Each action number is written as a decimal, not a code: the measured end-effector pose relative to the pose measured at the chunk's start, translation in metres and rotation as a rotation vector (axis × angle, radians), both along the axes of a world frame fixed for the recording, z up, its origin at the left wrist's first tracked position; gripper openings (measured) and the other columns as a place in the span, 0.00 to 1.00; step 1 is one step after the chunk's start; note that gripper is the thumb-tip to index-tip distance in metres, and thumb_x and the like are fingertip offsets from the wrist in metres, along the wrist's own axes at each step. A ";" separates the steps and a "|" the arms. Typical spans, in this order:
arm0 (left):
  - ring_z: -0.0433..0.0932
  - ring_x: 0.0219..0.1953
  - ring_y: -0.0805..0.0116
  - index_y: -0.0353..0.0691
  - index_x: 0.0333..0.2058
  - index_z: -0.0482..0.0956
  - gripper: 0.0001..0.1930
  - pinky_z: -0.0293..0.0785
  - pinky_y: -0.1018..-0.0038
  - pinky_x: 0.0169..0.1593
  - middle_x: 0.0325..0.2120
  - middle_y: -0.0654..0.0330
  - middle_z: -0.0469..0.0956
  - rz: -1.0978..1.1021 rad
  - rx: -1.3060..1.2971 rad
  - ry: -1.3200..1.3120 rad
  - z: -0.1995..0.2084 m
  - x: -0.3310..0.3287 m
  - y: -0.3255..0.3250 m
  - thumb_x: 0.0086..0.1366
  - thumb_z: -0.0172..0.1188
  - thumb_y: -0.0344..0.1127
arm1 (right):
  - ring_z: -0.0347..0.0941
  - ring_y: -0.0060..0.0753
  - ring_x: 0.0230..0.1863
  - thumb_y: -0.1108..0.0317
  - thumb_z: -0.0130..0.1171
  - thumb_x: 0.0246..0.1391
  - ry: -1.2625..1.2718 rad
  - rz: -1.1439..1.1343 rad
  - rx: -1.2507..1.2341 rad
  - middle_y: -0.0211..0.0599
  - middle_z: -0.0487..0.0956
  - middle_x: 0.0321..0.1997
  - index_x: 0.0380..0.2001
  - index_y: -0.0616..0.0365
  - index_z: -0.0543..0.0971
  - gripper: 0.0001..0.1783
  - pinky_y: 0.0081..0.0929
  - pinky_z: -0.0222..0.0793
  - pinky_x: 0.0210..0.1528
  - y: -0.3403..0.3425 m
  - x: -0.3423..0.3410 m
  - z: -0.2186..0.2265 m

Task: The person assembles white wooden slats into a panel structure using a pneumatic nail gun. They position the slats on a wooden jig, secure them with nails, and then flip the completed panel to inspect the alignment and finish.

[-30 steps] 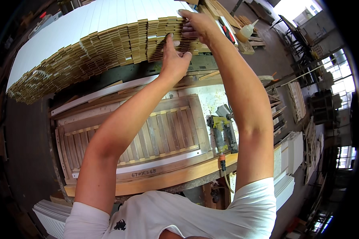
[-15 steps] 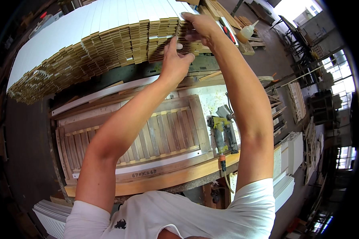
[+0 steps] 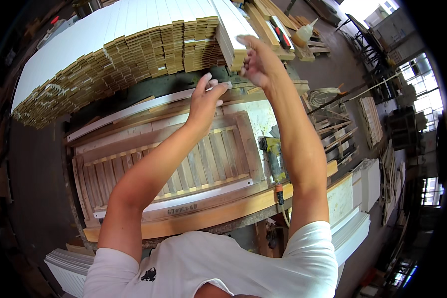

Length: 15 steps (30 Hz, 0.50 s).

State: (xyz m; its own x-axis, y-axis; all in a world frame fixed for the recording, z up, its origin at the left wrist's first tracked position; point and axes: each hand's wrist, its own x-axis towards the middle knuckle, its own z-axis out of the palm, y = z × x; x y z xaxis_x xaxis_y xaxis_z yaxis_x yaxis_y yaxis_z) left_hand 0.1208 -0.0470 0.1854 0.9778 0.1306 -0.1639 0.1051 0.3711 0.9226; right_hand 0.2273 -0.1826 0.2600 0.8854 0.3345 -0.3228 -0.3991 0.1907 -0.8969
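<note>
Head view. The bare left hand (image 3: pixel 203 102) was raised over the far edge of the table (image 3: pixel 256 111), fingers parted and slightly bent, with nothing seen in its grasp. Its fingertips lay just beside the right end of a long, narrow white strip (image 3: pixel 134 112) set along that far edge; contact could not be confirmed.

The bare right hand (image 3: pixel 258 62) was half open at the near end of a tall column of white-faced slats with yellow-brown edges (image 3: pixel 231 35). The thumb lay over the top face and the fingers curved down the right side; firmness of grip could not be determined. The column stood beyond the far edge of the table, at the right end of a wide stack of like slats (image 3: pixel 109 30). At the near ends, a dark wedge-shaped gap separated column and stack.

Writing: a dark handwritten marking (image 3: pixel 182 209) was on the near rail of a brown wooden slatted frame (image 3: pixel 208 151), and a dark emblem (image 3: pixel 149 274) was on the chest of the white short-sleeved shirt (image 3: pixel 198 258).

Edges and clearance: the frame lay flat along the near edge of the table, a white metal-like strip (image 3: pixel 203 193) on its near rail. Light, speckled tabletop showed between the frame's right edge and a yellow-green and grey air nailer (image 3: pixel 272 156), which lay close beside the right forearm.
</note>
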 end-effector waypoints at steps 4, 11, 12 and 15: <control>0.71 0.52 0.66 0.31 0.60 0.64 0.33 0.65 0.69 0.55 0.52 0.56 0.71 -0.083 -0.123 -0.043 -0.027 -0.030 0.006 0.65 0.56 0.51 | 0.73 0.26 0.37 0.59 0.67 0.46 -0.249 -0.116 0.007 0.36 0.77 0.36 0.45 0.62 0.72 0.26 0.23 0.67 0.38 -0.020 -0.093 -0.037; 0.78 0.36 0.70 0.32 0.43 0.74 0.17 0.76 0.71 0.40 0.36 0.56 0.78 -0.178 -0.039 0.283 -0.075 -0.107 -0.017 0.62 0.62 0.38 | 0.70 0.47 0.45 0.60 0.70 0.41 -0.803 -0.136 -0.907 0.49 0.71 0.44 0.51 0.66 0.67 0.36 0.37 0.66 0.48 -0.015 -0.257 -0.160; 0.79 0.29 0.69 0.31 0.39 0.75 0.13 0.77 0.72 0.33 0.32 0.55 0.79 -0.100 -0.122 0.358 -0.093 -0.118 -0.019 0.58 0.64 0.31 | 0.70 0.44 0.43 0.60 0.69 0.44 -0.646 -0.109 -0.778 0.48 0.71 0.42 0.49 0.65 0.68 0.33 0.35 0.67 0.46 -0.021 -0.270 -0.183; 0.80 0.32 0.66 0.30 0.41 0.75 0.15 0.78 0.71 0.35 0.35 0.53 0.80 -0.104 -0.141 0.541 -0.137 -0.140 -0.024 0.57 0.65 0.30 | 0.69 0.27 0.33 0.63 0.58 0.60 -0.139 -0.072 -0.446 0.39 0.72 0.30 0.42 0.62 0.72 0.14 0.26 0.67 0.36 -0.034 -0.286 -0.226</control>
